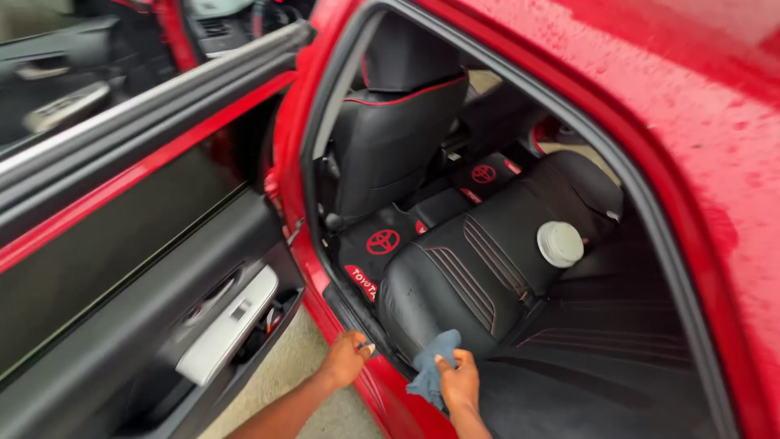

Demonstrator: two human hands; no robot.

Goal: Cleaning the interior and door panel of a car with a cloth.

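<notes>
The right hand (460,380) pinches a blue cloth (431,366) against the rear seat (455,284) front edge; the left hand (348,358), fingers curled and empty, rests on the red sill (382,382); the loosely bunched cloth could slip down outside.

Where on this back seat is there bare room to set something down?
The seat cushion is bare between the white round container and the front edge. The edge itself is crowded by the right hand and blue cloth.
</notes>
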